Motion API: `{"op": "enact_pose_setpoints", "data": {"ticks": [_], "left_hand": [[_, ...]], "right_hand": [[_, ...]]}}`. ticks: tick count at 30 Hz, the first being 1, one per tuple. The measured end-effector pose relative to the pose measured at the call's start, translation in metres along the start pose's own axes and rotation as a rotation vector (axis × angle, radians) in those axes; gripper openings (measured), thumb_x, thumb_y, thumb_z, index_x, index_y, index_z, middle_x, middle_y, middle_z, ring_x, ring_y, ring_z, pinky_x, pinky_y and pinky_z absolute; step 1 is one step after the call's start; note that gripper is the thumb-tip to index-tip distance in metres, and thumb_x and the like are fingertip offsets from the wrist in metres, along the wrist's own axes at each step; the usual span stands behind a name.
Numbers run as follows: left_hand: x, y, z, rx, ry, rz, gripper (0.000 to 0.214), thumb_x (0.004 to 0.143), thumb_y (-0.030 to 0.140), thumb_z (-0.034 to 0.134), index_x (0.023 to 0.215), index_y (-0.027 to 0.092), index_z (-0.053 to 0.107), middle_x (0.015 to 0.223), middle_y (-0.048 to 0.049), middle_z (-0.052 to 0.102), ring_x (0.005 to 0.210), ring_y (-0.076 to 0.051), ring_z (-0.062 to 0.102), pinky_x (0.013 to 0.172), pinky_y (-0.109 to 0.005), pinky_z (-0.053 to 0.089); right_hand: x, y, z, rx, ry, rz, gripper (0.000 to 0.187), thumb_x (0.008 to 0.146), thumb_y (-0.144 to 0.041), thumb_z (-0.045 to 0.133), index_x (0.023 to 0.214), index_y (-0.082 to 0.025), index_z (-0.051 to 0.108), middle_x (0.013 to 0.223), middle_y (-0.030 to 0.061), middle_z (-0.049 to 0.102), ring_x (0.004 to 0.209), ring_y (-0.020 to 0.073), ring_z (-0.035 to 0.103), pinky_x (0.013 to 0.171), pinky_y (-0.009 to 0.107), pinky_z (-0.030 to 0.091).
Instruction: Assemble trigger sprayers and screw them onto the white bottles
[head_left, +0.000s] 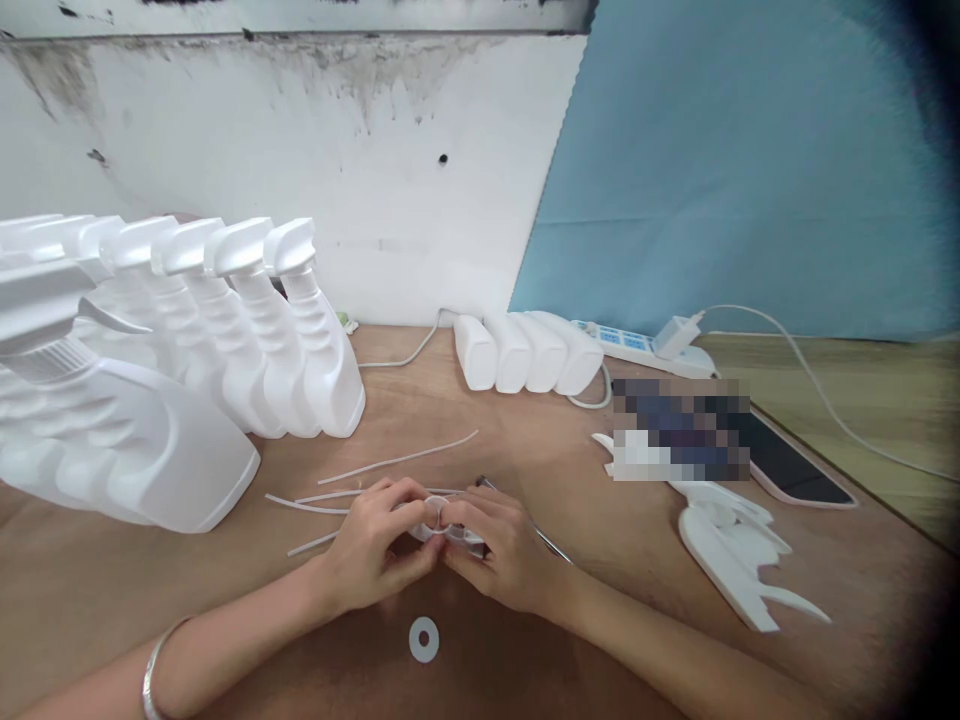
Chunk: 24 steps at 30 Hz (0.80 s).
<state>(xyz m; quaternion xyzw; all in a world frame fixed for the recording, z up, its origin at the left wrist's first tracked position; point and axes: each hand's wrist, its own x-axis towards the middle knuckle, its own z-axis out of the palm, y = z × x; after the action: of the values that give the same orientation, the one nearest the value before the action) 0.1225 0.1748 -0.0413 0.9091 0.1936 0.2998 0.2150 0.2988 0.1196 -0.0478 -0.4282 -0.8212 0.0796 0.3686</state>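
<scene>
My left hand (375,545) and my right hand (499,550) meet at the middle of the brown table (525,660). Both are closed in a pinch on a small translucent plastic part (439,520) held between the fingertips. A thin metal tool (547,540) runs under my right hand. A white ring-shaped washer (424,639) lies flat on the table just in front of my hands. Several thin white tubes (397,460) lie behind and to the left of my left hand.
A row of white spray bottles with trigger heads (247,320) stands at the left. Several capless white bottles (525,350) lie by the wall, beside a power strip (637,345). Loose trigger heads (735,550) and a phone (795,465) lie at the right.
</scene>
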Motion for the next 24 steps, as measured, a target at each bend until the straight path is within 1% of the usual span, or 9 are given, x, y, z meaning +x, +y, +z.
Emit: {"op": "enact_pose_setpoints", "data": {"ticks": [6, 10, 12, 14, 16, 18, 20, 22, 24], "left_hand": [[0.0, 0.002, 0.001, -0.071, 0.026, 0.002, 0.006, 0.08, 0.018, 0.051, 0.08, 0.016, 0.057, 0.081, -0.0054, 0.057, 0.066, -0.01, 0.052, 0.059, -0.02, 0.043], [-0.002, 0.004, 0.003, -0.075, 0.011, 0.04, 0.003, 0.078, 0.016, 0.05, 0.075, 0.016, 0.051, 0.078, -0.0043, 0.054, 0.064, -0.01, 0.051, 0.058, -0.019, 0.042], [-0.003, 0.005, 0.003, -0.054, 0.013, 0.022, 0.005, 0.077, 0.016, 0.049, 0.074, 0.017, 0.046, 0.073, -0.0026, 0.052, 0.061, -0.01, 0.049, 0.054, -0.019, 0.04], [-0.003, 0.005, 0.003, -0.034, 0.016, -0.018, 0.007, 0.076, 0.018, 0.05, 0.078, 0.017, 0.044, 0.068, -0.0002, 0.049, 0.056, -0.01, 0.046, 0.051, -0.018, 0.037], [-0.003, 0.005, 0.003, -0.005, 0.016, -0.03, 0.012, 0.075, 0.019, 0.051, 0.085, 0.017, 0.044, 0.067, 0.0006, 0.05, 0.056, -0.01, 0.046, 0.051, -0.019, 0.037], [-0.002, 0.005, 0.002, 0.029, 0.014, 0.002, 0.013, 0.075, 0.021, 0.05, 0.087, 0.017, 0.046, 0.07, -0.0009, 0.051, 0.059, -0.011, 0.048, 0.054, -0.02, 0.039], [-0.002, 0.006, 0.002, 0.06, 0.021, 0.053, 0.009, 0.076, 0.022, 0.05, 0.083, 0.017, 0.047, 0.071, -0.0028, 0.052, 0.062, -0.012, 0.049, 0.057, -0.021, 0.04], [-0.001, 0.006, 0.002, 0.084, 0.034, 0.086, 0.008, 0.075, 0.021, 0.05, 0.081, 0.017, 0.048, 0.072, -0.0038, 0.053, 0.063, -0.013, 0.049, 0.058, -0.022, 0.041], [-0.001, 0.007, 0.002, 0.11, 0.054, 0.108, 0.009, 0.074, 0.019, 0.051, 0.082, 0.016, 0.049, 0.073, -0.0044, 0.055, 0.064, -0.013, 0.05, 0.059, -0.022, 0.042]], "right_hand": [[0.002, -0.001, -0.003, 0.029, 0.036, -0.031, 0.005, 0.083, -0.023, 0.049, 0.08, -0.02, 0.05, 0.071, 0.0004, 0.062, 0.061, 0.0124, 0.052, 0.059, 0.024, 0.038], [0.0, -0.003, -0.003, 0.037, 0.029, -0.06, 0.003, 0.08, -0.017, 0.049, 0.08, -0.02, 0.048, 0.077, 0.0022, 0.063, 0.067, 0.0136, 0.055, 0.063, 0.025, 0.041], [-0.002, -0.003, 0.0, 0.013, 0.029, -0.066, 0.004, 0.079, -0.017, 0.048, 0.081, -0.02, 0.047, 0.075, 0.0025, 0.063, 0.068, 0.0143, 0.056, 0.064, 0.025, 0.042], [-0.003, -0.002, 0.003, -0.015, 0.052, -0.051, 0.007, 0.079, -0.019, 0.049, 0.085, -0.02, 0.047, 0.074, 0.0026, 0.062, 0.068, 0.0148, 0.057, 0.064, 0.025, 0.042], [-0.004, -0.001, 0.004, -0.021, 0.091, -0.012, 0.017, 0.077, -0.021, 0.051, 0.093, -0.02, 0.045, 0.078, 0.0038, 0.062, 0.071, 0.0155, 0.058, 0.065, 0.026, 0.044], [-0.004, -0.002, 0.001, 0.011, 0.099, 0.008, 0.029, 0.074, -0.023, 0.052, 0.101, -0.019, 0.043, 0.086, 0.0061, 0.062, 0.074, 0.0161, 0.059, 0.067, 0.027, 0.045], [-0.004, -0.003, -0.004, 0.067, 0.047, -0.033, 0.036, 0.072, -0.022, 0.05, 0.107, -0.018, 0.041, 0.093, 0.0081, 0.061, 0.08, 0.0171, 0.059, 0.071, 0.03, 0.046], [-0.004, -0.003, -0.009, 0.119, 0.009, -0.097, 0.036, 0.074, -0.02, 0.044, 0.11, -0.017, 0.042, 0.097, 0.009, 0.061, 0.086, 0.0177, 0.059, 0.075, 0.031, 0.046], [-0.005, -0.002, -0.01, 0.147, 0.076, -0.06, 0.029, 0.08, -0.016, 0.036, 0.107, -0.017, 0.045, 0.096, 0.0079, 0.062, 0.091, 0.0168, 0.059, 0.078, 0.031, 0.046]]}}
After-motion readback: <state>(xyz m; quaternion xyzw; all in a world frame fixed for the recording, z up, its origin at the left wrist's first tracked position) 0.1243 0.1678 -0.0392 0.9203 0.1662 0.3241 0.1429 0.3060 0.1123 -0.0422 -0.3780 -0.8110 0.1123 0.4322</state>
